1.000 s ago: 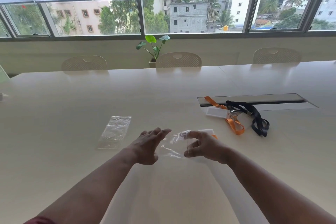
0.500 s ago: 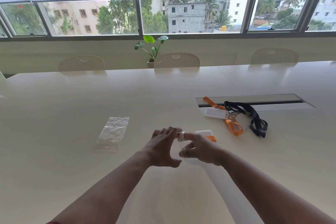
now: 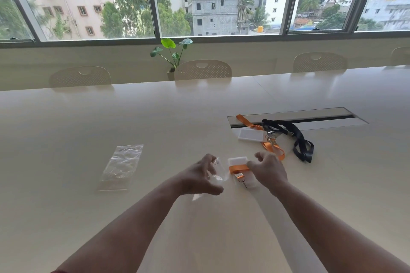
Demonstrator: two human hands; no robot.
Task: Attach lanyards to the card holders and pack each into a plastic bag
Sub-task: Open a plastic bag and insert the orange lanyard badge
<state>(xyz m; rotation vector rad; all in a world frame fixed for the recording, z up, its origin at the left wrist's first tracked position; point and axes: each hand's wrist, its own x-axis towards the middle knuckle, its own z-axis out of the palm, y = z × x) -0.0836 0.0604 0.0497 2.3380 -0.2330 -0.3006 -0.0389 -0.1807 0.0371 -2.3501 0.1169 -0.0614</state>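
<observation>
My left hand (image 3: 198,178) pinches a clear plastic bag (image 3: 218,176) just above the table, the film bunched between its fingers. To its right a white card holder (image 3: 238,160) lies flat with an orange lanyard (image 3: 237,169) wound across it and a metal clip at its near end. My right hand (image 3: 269,170) sits at the holder's right side, fingers curled and thumb on the orange strap. Farther right lie a second card holder (image 3: 250,135), another orange lanyard (image 3: 271,147) and a black lanyard (image 3: 302,143).
A spare plastic bag (image 3: 121,166) lies flat to the left. A long cable slot (image 3: 297,117) is set into the pale table (image 3: 155,122) behind the lanyards. Chairs (image 3: 203,70) and a potted plant (image 3: 173,55) stand at the far edge under the windows.
My hands have parted. The bag stayed with my left hand, and my right hand moved right onto the card holder with the orange lanyard, which is uncovered now.
</observation>
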